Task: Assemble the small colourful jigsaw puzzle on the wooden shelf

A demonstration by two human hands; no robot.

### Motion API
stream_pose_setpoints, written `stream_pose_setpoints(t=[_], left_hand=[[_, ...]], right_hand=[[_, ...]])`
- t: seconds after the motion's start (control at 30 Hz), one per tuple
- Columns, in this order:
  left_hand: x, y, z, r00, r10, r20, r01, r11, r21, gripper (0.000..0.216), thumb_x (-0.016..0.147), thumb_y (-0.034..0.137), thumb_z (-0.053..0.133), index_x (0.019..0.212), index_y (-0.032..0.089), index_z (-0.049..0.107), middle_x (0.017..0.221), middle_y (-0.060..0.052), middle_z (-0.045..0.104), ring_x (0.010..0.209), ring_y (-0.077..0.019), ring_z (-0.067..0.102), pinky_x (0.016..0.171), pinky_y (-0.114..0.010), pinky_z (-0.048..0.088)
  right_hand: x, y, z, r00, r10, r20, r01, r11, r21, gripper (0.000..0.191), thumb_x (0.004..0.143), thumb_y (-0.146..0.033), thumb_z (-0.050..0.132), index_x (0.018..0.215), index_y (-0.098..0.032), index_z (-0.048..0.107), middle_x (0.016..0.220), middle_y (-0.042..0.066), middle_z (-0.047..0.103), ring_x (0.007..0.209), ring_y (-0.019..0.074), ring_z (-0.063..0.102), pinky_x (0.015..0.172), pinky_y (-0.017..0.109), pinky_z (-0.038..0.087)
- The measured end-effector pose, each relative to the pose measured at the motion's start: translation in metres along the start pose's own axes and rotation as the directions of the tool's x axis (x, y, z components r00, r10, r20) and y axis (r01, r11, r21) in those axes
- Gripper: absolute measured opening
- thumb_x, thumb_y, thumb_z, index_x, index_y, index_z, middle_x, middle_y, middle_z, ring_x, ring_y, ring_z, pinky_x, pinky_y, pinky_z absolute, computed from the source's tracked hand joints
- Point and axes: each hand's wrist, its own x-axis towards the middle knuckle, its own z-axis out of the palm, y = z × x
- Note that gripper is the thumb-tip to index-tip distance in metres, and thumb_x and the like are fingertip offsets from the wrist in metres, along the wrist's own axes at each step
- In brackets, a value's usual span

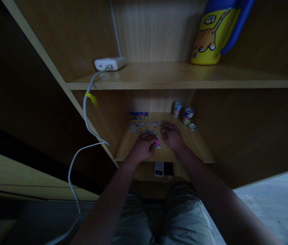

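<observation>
My left hand [144, 147] is closed over the lower shelf, fingers curled, with a small pink piece [157, 142] at the fingertips. The piece's exact shape is blurred. My right hand [172, 136] is curled shut just right of it; what its fingers hold, if anything, is hidden. Loose jigsaw pieces [136, 127] lie scattered beyond and left of my hands. A joined part of the jigsaw puzzle [158, 146] shows between the hands, partly covered by them. Behind the pieces is a blue and pink picture card [139, 116].
Two small printed cans [177, 109] [188, 116] stand at the back right, beside a round metal lid [192, 126]. Above is a shelf board [184, 84] with a white charger [110, 63] and a yellow-blue mug [210, 37]. A white cable [85, 112] hangs left. A phone-like device [159, 169] lies below.
</observation>
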Motion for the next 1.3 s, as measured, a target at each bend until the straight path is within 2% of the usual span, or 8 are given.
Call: stream_pose_setpoints(t=[0.2, 0.43, 0.6, 0.77, 0.9, 1.0, 1.13, 1.3], left_hand=[[-0.002, -0.001, 0.0, 0.999, -0.005, -0.038, 0.005, 1.0, 0.014, 0.019, 0.107, 0.025, 0.065, 0.106, 0.027, 0.084, 0.122, -0.005, 0.085, 0.123, -0.0265, 0.074, 0.125, -0.053, 0.048], [0.0, 0.002, -0.002, 0.997, 0.078, 0.014, -0.077, 0.997, -0.024, 0.021, 0.107, 0.024, 0.065, 0.115, 0.03, 0.084, 0.129, -0.003, 0.084, 0.132, -0.0237, 0.072, 0.127, -0.051, 0.047], [0.0, 0.005, -0.003, 0.995, 0.049, 0.089, -0.051, 0.999, 0.015, 0.021, 0.113, 0.035, 0.061, 0.123, 0.031, 0.079, 0.15, -0.006, 0.075, 0.154, -0.027, 0.057, 0.138, -0.061, 0.03], [0.0, 0.003, 0.003, 0.997, -0.045, 0.069, 0.041, 0.997, 0.064, 0.025, 0.115, 0.039, 0.056, 0.13, 0.031, 0.075, 0.16, -0.006, 0.068, 0.161, -0.0327, 0.048, 0.14, -0.07, 0.019], [0.001, -0.001, 0.002, 0.992, -0.106, -0.073, 0.11, 0.993, 0.05, 0.031, 0.115, 0.025, 0.05, 0.132, 0.025, 0.075, 0.147, -0.01, 0.074, 0.146, -0.0285, 0.06, 0.134, -0.056, 0.037], [-0.001, -0.003, -0.001, 0.991, -0.101, -0.085, 0.101, 0.995, -0.007, 0.032, 0.107, 0.011, 0.052, 0.116, 0.024, 0.079, 0.124, -0.007, 0.081, 0.124, -0.0253, 0.07, 0.12, -0.047, 0.051], [-0.002, -0.005, -0.003, 1.0, -0.011, 0.003, 0.011, 1.0, -0.021, 0.034, 0.097, 0.003, 0.06, 0.098, 0.027, 0.084, 0.108, -0.002, 0.085, 0.113, -0.0246, 0.073, 0.116, -0.047, 0.053], [-0.002, -0.006, 0.0, 0.996, 0.083, 0.015, -0.083, 0.996, -0.038, 0.041, 0.096, 0.001, 0.062, 0.109, 0.031, 0.088, 0.117, -0.001, 0.086, 0.114, -0.023, 0.074, 0.118, -0.048, 0.052]], right_hand=[[-0.009, -0.003, -0.004, 0.999, 0.017, -0.041, -0.017, 1.0, -0.011, 0.035, 0.109, -0.033, 0.056, 0.129, -0.02, 0.081, 0.146, 0.015, 0.072, 0.141, 0.031, 0.055, 0.121, 0.045, 0.04], [-0.01, -0.004, -0.004, 0.999, 0.018, 0.032, -0.017, 0.999, -0.035, 0.032, 0.107, -0.037, 0.061, 0.123, -0.021, 0.083, 0.15, 0.015, 0.071, 0.143, 0.031, 0.055, 0.121, 0.047, 0.039], [-0.009, -0.002, 0.0, 0.998, 0.051, 0.03, -0.05, 0.998, -0.028, 0.031, 0.104, -0.039, 0.064, 0.117, -0.017, 0.081, 0.143, 0.018, 0.073, 0.141, 0.0327, 0.056, 0.121, 0.048, 0.04], [-0.009, 0.002, 0.002, 0.999, 0.045, -0.013, -0.045, 0.999, 0.018, 0.024, 0.096, -0.035, 0.071, 0.111, -0.018, 0.08, 0.137, 0.017, 0.075, 0.14, 0.033, 0.059, 0.122, 0.047, 0.043], [-0.007, 0.003, -0.003, 0.999, 0.01, -0.042, -0.006, 0.994, 0.108, 0.015, 0.096, -0.031, 0.072, 0.104, -0.02, 0.079, 0.124, 0.014, 0.079, 0.128, 0.0305, 0.067, 0.118, 0.045, 0.047], [-0.006, 0.001, -0.009, 0.999, -0.004, -0.032, 0.01, 0.981, 0.194, 0.01, 0.099, -0.027, 0.069, 0.098, -0.022, 0.077, 0.113, 0.01, 0.082, 0.115, 0.0269, 0.073, 0.114, 0.042, 0.05], [-0.008, -0.004, -0.016, 1.0, 0.012, -0.003, -0.01, 0.945, 0.328, 0.013, 0.101, -0.022, 0.065, 0.096, -0.022, 0.076, 0.104, 0.007, 0.083, 0.102, 0.0221, 0.076, 0.102, 0.036, 0.055], [-0.012, -0.004, -0.016, 1.0, 0.007, -0.015, 0.001, 0.877, 0.48, 0.02, 0.103, -0.029, 0.068, 0.115, -0.023, 0.083, 0.111, 0.007, 0.086, 0.104, 0.0215, 0.078, 0.098, 0.035, 0.059]])
